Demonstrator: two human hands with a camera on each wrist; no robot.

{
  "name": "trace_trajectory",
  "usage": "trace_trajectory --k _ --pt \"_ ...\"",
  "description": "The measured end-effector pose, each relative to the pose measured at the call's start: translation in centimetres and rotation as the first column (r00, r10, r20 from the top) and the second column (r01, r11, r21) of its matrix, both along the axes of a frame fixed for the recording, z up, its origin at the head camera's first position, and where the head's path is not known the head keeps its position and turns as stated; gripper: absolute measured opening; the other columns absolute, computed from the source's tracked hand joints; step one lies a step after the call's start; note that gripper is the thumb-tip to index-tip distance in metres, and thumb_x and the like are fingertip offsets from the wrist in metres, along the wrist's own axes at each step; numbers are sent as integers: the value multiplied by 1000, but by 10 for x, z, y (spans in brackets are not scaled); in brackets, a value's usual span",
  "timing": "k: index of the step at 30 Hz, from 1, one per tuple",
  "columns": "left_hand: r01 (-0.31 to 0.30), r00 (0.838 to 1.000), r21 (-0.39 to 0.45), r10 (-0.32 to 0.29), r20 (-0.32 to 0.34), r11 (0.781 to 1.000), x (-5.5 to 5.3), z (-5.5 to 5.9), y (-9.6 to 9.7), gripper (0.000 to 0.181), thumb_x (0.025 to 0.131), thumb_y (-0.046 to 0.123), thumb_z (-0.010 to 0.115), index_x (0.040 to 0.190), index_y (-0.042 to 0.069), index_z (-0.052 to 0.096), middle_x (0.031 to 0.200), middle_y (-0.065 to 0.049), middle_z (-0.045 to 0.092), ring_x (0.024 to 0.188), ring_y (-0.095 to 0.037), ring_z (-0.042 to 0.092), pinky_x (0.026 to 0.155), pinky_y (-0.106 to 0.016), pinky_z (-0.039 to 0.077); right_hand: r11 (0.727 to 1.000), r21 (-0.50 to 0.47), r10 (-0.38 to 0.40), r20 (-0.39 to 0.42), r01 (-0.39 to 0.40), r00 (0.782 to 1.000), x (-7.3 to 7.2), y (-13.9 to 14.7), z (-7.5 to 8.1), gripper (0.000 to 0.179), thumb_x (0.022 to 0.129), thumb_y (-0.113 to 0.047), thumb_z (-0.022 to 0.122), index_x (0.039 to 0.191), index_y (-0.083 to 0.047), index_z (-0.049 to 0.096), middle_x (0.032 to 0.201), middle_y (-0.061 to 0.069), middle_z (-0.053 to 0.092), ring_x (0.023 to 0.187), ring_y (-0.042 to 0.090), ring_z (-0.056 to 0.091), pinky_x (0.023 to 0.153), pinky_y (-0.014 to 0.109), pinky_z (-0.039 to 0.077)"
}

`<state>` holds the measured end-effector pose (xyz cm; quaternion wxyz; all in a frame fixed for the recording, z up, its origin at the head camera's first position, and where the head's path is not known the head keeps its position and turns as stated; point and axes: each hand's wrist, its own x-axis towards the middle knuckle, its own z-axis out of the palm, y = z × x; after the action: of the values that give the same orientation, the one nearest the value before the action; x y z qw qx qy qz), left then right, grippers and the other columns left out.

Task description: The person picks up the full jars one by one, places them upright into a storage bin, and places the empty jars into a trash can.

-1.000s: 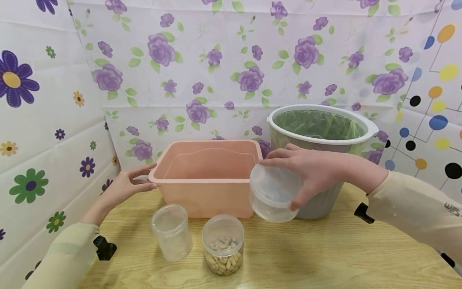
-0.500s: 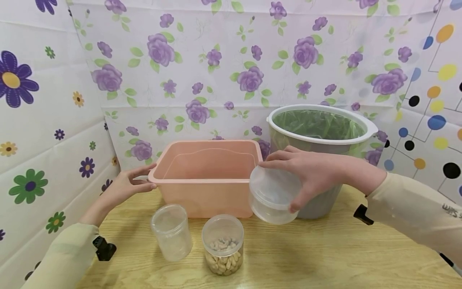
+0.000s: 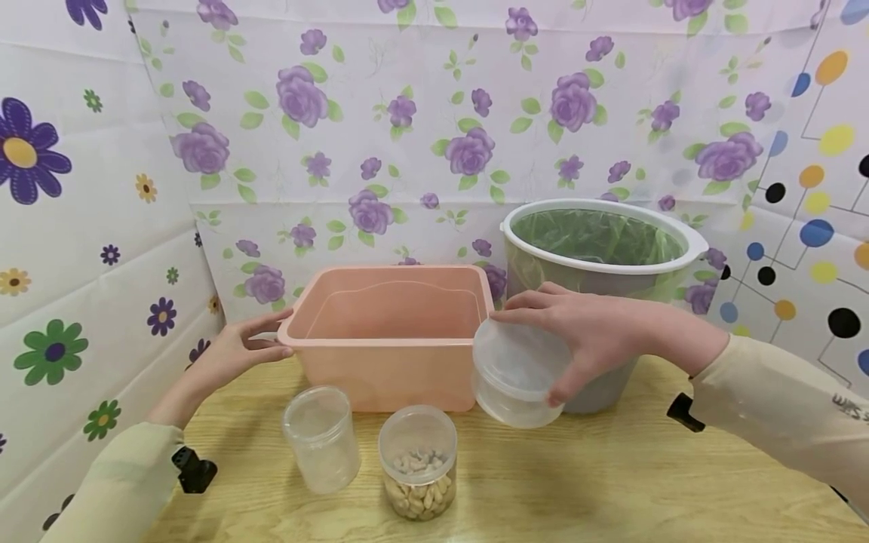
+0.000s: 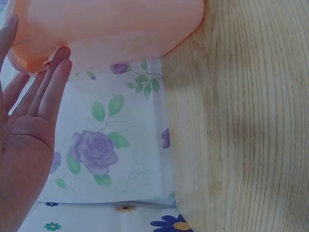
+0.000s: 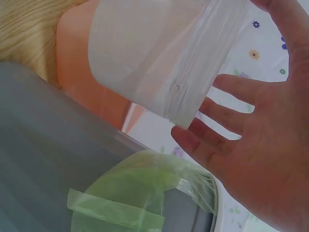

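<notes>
My right hand (image 3: 594,328) holds a clear plastic jar (image 5: 145,53) by its lid, thumb on one side and fingers on the other. The jar is tilted a little, in front of the pink basin's right end. At the left end of the pink basin (image 3: 394,373), my left hand (image 3: 234,354) touches the rim with fairly straight fingers, thumb toward the front corner. In the left wrist view, the fingertips (image 4: 62,53) lie right at the rim. Before the basin stand an empty-looking clear jar (image 3: 324,445) and a jar of pale nuts (image 3: 419,483).
Behind my right hand stands a grey bin (image 3: 597,388) with a white rim and a green bag liner (image 3: 597,234). Everything rests on a wood-grain table (image 3: 577,483). Flowered sheets (image 3: 407,151) close off the back and left side.
The jar in my right hand has come down very slightly. My left hand keeps its place at the basin's rim.
</notes>
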<state>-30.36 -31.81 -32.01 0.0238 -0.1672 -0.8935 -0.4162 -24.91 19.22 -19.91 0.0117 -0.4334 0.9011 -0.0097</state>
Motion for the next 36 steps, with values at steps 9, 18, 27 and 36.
trace_trajectory --k 9,18,27,36 --pt "-10 1000 -4 10 0 1000 0 -2 0 74 92 36 70 155 22 34 152 -16 46 102 13 62 91 -30 58 1000 -12 -7 23 7 1000 -1 1 -10 107 62 -59 83 153 -26 37 152 -1 40 128 22 40 93 44 49" --pt "-26 1000 -14 26 -4 1000 -1 -1 1 74 92 38 70 155 23 35 152 -14 48 102 13 62 94 -38 57 999 1 -33 94 33 995 -6 4 -39 107 62 -52 84 154 -27 35 153 2 39 128 22 40 93 45 49" --pt "-22 1000 5 22 4 1000 -1 -2 1 74 92 37 70 155 23 34 151 -16 47 103 14 61 93 -35 58 1000 0 -24 78 24 997 -7 5 -59 107 61 -53 85 153 -25 38 151 1 41 127 19 41 95 44 49" --pt "-30 1000 5 30 2 1000 0 -2 1 75 92 37 70 155 23 34 149 -17 49 102 15 60 93 -38 58 999 8 -32 96 31 995 -9 5 -76 108 60 -52 85 153 -24 37 152 0 40 129 19 39 98 43 48"
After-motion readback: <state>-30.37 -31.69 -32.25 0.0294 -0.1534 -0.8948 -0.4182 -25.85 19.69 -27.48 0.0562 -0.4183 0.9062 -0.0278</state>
